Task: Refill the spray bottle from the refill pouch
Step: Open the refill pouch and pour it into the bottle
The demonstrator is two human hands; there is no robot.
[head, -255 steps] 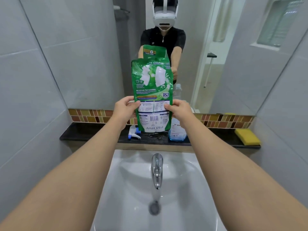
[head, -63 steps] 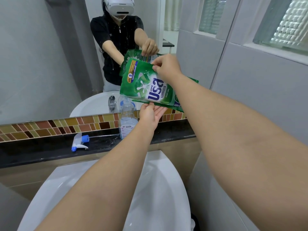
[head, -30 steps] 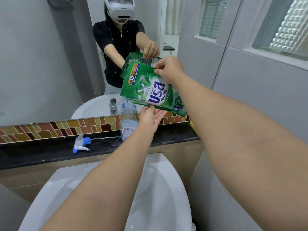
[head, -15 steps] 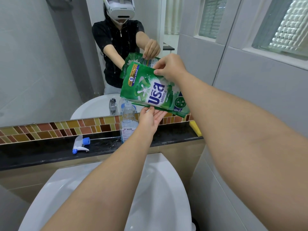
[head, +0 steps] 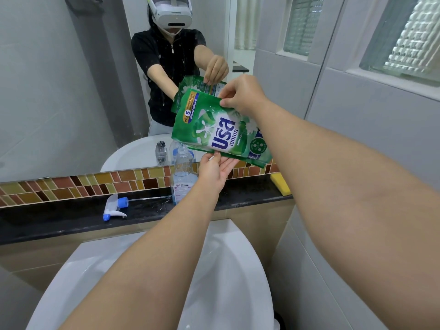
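The right hand [head: 240,94] pinches the pouch's [head: 219,129] raised end; the left hand [head: 214,170], open-palmed, supports its underside. Its lowered corner points left-down over the bottle [head: 182,172], left of both hands.

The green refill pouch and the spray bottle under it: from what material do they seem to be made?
Refill pouch: apparently flexible plastic film, glossy and printed; it creases and bends where the right hand pinches it.

Spray bottle: likely clear rigid plastic, since liquid and tiles show through it and it stands upright alone; glass cannot be ruled out.
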